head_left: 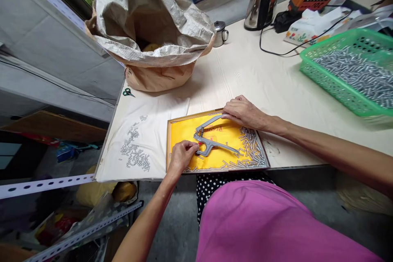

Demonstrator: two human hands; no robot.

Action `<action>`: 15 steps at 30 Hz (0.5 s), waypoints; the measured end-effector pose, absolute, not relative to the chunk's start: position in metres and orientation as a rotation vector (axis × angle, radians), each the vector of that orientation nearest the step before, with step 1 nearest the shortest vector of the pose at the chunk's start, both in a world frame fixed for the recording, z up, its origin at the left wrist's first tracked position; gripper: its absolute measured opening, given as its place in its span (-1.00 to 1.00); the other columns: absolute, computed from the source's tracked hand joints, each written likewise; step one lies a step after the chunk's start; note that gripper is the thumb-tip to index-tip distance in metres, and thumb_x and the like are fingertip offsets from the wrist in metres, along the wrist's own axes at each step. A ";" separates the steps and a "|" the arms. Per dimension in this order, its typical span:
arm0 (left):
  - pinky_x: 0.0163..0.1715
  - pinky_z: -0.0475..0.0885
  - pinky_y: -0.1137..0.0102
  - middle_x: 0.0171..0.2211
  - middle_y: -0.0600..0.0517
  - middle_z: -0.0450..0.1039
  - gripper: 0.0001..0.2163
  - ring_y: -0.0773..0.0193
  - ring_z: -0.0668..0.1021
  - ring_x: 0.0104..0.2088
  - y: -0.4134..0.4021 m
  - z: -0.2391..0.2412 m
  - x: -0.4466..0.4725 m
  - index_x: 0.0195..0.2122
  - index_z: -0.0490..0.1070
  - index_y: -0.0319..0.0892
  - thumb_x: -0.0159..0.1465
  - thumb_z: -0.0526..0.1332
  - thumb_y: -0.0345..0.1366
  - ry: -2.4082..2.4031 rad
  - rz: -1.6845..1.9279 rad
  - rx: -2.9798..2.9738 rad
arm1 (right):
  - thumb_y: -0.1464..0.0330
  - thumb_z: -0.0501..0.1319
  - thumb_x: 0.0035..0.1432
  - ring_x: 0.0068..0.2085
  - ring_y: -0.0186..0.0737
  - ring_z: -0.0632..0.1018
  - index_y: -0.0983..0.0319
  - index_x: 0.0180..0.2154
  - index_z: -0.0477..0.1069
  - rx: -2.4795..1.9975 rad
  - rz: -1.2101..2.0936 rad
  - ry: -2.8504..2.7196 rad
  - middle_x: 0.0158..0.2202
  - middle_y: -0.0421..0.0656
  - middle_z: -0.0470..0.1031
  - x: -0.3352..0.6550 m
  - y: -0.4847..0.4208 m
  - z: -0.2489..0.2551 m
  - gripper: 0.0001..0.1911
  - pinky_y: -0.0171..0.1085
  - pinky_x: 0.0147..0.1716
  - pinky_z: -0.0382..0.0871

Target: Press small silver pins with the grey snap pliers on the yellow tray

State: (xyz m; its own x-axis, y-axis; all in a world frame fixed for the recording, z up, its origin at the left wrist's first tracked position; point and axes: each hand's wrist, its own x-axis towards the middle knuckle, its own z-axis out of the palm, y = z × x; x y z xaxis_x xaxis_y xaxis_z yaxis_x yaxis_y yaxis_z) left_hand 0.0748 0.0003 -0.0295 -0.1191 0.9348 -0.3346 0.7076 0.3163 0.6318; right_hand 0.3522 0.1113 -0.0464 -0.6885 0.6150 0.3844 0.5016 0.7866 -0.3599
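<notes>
A grey hand tool (211, 144) with two long handles and a dark coil spring lies over a shallow tray (168, 143) with a yellow bottom. My right hand (244, 112) is closed around the end of its upper handle; the handles are spread apart. At the tool's jaw, by a small red part, my left hand (182, 155) pinches with thumb and fingertips. Whatever lies between those fingertips is too small to make out. Many small metal pins (253, 147) are heaped along the tray's right and near sides.
Loose pins (135, 153) lie on a white cloth (110, 163) at left, near green-handled scissors (128, 92). Behind stands a large open sack (159, 75). A green basket (337, 90) full of pins is at right. Farther back are a metal cup (220, 35), a kettle (262, 2) and a cable.
</notes>
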 end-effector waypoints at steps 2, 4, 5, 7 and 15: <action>-0.38 0.43 0.44 -0.39 -0.05 0.64 -0.87 0.23 0.62 -0.38 0.001 -0.029 0.076 -0.37 0.61 -0.24 0.19 0.30 -0.29 1.900 0.383 1.471 | 0.04 -0.16 0.44 -0.28 -0.20 0.40 0.20 -0.26 0.39 -0.838 0.320 -2.485 -0.31 -0.12 0.51 0.352 0.112 -0.047 -0.49 -0.15 -0.14 0.09; -0.36 0.42 0.45 -0.39 -0.03 0.64 -0.89 0.25 0.61 -0.38 0.002 -0.027 0.078 -0.38 0.60 -0.23 0.20 0.30 -0.32 1.913 0.351 1.511 | 0.04 -0.16 0.44 -0.28 -0.20 0.40 0.20 -0.26 0.39 -0.840 0.332 -2.483 -0.31 -0.12 0.50 0.352 0.112 -0.047 -0.49 -0.15 -0.13 0.09; -0.35 0.42 0.45 -0.38 -0.03 0.63 -0.90 0.26 0.61 -0.37 0.002 -0.025 0.079 -0.40 0.60 -0.22 0.19 0.30 -0.33 1.919 0.336 1.542 | 0.04 -0.16 0.44 -0.27 -0.20 0.40 0.19 -0.26 0.39 -0.841 0.339 -2.483 -0.31 -0.12 0.50 0.352 0.112 -0.047 -0.49 -0.15 -0.13 0.09; -0.35 0.40 0.46 -0.41 -0.01 0.62 -0.91 0.27 0.61 -0.38 0.004 -0.021 0.081 -0.43 0.59 -0.22 0.18 0.32 -0.35 1.922 0.303 1.598 | 0.04 -0.16 0.44 -0.28 -0.20 0.40 0.19 -0.26 0.39 -0.835 0.353 -2.485 -0.31 -0.12 0.50 0.351 0.112 -0.047 -0.49 -0.14 -0.13 0.08; -0.54 0.34 0.52 -0.66 0.11 0.48 -0.86 0.34 0.54 -0.60 0.003 -0.021 0.078 -0.42 0.52 -0.24 0.25 0.24 -0.34 1.830 0.208 1.261 | 0.04 -0.16 0.44 -0.24 -0.17 0.38 0.19 -0.21 0.42 -0.841 0.309 -2.501 -0.26 -0.11 0.51 0.343 0.113 -0.050 -0.49 -0.16 -0.15 0.06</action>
State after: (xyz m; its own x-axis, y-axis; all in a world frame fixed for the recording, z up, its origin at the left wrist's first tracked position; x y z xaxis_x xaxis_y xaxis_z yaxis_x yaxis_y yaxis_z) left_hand 0.0780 0.0026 -0.0205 -0.0991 0.8210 -0.5622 0.6738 0.4711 0.5692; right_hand 0.3425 0.1129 -0.0496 -0.6955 0.6161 0.3696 0.5076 0.7854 -0.3542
